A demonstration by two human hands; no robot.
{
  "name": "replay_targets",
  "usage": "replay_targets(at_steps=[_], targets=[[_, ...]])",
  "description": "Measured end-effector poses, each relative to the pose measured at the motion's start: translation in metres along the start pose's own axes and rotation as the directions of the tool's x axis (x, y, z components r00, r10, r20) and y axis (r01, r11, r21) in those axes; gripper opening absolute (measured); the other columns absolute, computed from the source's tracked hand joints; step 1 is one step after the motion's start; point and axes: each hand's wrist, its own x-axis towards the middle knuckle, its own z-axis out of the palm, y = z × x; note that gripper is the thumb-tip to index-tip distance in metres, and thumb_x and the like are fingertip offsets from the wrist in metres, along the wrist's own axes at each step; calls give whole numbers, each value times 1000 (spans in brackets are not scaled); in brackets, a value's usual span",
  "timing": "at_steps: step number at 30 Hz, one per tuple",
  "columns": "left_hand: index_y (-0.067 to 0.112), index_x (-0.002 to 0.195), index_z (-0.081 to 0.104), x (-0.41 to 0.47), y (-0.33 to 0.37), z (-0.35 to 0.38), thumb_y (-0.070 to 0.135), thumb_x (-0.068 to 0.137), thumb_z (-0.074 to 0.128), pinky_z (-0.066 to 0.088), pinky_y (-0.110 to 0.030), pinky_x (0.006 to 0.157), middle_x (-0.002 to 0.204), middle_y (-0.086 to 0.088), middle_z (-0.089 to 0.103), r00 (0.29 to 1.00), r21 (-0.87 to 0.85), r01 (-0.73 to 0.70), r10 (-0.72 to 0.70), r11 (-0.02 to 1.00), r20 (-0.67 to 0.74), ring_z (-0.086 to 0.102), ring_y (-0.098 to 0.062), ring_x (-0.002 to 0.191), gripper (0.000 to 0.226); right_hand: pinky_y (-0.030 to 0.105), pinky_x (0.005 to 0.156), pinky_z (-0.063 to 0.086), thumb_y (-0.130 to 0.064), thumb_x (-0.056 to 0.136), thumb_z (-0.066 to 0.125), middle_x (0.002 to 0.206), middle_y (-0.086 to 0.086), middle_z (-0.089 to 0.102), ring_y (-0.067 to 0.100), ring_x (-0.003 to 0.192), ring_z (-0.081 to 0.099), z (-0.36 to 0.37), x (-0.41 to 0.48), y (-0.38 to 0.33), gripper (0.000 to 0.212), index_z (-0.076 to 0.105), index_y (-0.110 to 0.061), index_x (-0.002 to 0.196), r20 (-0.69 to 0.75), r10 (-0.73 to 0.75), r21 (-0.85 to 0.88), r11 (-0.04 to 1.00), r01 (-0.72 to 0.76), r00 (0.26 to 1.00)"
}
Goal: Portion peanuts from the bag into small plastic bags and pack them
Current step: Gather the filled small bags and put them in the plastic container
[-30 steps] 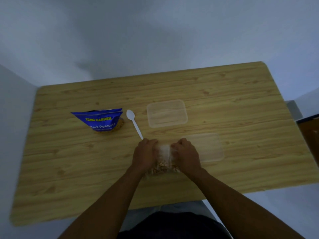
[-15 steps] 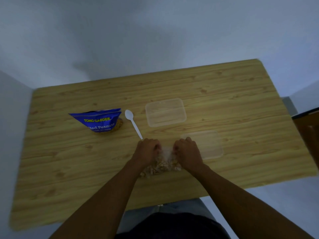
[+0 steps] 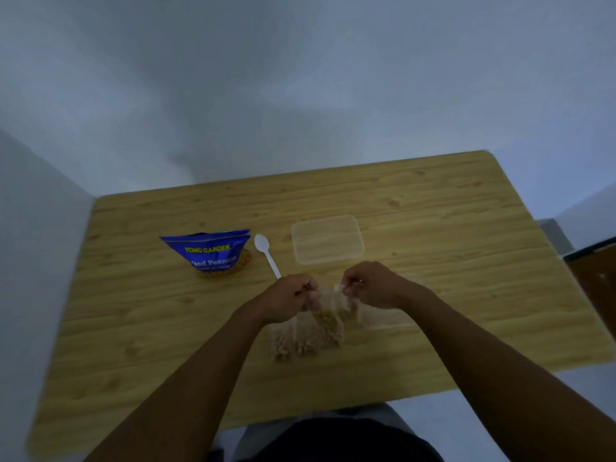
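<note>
1. Peanuts first: over on the left the blue peanut bag (image 3: 213,253) lies on the bench (image 3: 450,261), a few nuts showing at its lower edge, well apart from both hands. It needs nothing right now.
2. Next along, the white spoon (image 3: 266,253) rests just beside that bag, its handle end close to the left hand (image 3: 288,300). Best leave it there, clear of the work.
3. Centre stage: the left hand pinches one top corner of the small plastic bag (image 3: 311,331), fingers pressed together on the film. The filled bottom sags toward the bench; I can't tell if it touches.
4. The right hand (image 3: 375,285) pinches the opposite corner. My read is a closing step: keep both pinches high and level so no nuts climb into the mouth.
5. Behind, the clear container (image 3: 328,240) waits; the flat lid (image 3: 388,320) sits partly under the right wrist. Watch that forearm doesn't drag it.
</note>
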Motion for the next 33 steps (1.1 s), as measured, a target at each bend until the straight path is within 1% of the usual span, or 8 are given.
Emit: replay_targets(at_steps=[6, 12, 15, 20, 23, 26, 29, 33], targets=[[3, 109, 59, 16, 19, -34, 1, 102, 35, 59, -42, 77, 91, -3, 70, 995, -31, 29, -32, 999, -91, 69, -3, 80, 25, 5, 56, 39, -4, 93, 57, 83, -15, 63, -6, 76, 55, -40, 21, -14, 17, 62, -20, 88, -79, -13, 64, 998, 19, 997], [9, 102, 59, 65, 26, -67, -3, 98, 36, 55, -34, 62, 89, -7, 69, 976, -23, 93, -96, 995, -198, 68, -22, 85, 26, 14, 65, 47, 4, 90, 51, 86, -2, 69, 4, 74, 64, -60, 54, -15, 21, 63, -13, 91, -191, 3, 153, 988, 27, 982], [5, 103, 61, 87, 28, -75, -4, 97, 38, 53, -34, 65, 91, -12, 71, 968, 32, 66, -57, 997, -245, 69, -25, 89, 25, 7, 55, 42, 6, 93, 49, 80, -6, 65, 4, 68, 58, -64, 72, -8, 19, 64, -4, 96, -208, 29, 178, 984, 8, 978], [15, 92, 60, 122, 19, -75, -6, 95, 36, 57, -39, 84, 91, -7, 71, 976, 131, 32, -3, 991, -218, 69, -22, 89, 32, 11, 53, 41, -5, 94, 56, 80, -11, 61, 9, 70, 58, -57, 103, 14, 11, 63, -13, 97, -166, 34, 89, 996, -19, 986], [10, 94, 61, 137, 8, -69, -6, 95, 40, 57, -39, 82, 103, -7, 67, 986, 178, 37, -6, 983, -168, 67, -23, 87, 27, 23, 62, 43, -6, 92, 58, 86, -4, 63, 20, 81, 64, -53, 121, 22, 11, 62, -13, 99, -102, 12, -22, 1000, -14, 995], [5, 104, 65, 148, 4, -62, -1, 95, 46, 51, -28, 75, 111, -11, 68, 987, 264, 69, -27, 962, -157, 63, -21, 88, 22, 36, 72, 54, -12, 90, 61, 97, 2, 69, 25, 88, 67, -49, 133, 27, 14, 62, -22, 100, -40, 57, -114, 992, -61, 998], [-1, 104, 68, 154, 1, -55, -4, 89, 53, 51, -32, 78, 106, -17, 69, 982, 322, 79, -17, 943, -190, 65, -29, 94, 22, 35, 75, 54, -16, 85, 66, 102, 5, 69, 27, 93, 66, -44, 143, 33, 19, 65, -28, 100, -102, 67, -216, 972, -88, 992], [4, 114, 67, 154, -2, -49, 0, 89, 53, 50, -39, 90, 115, -16, 64, 968, 469, 105, 18, 877, -251, 59, -32, 110, 29, 36, 85, 45, -29, 86, 72, 109, 5, 66, 26, 110, 54, -45, 144, 32, 29, 67, -19, 113, -202, -91, -422, 907, -2, 975]])
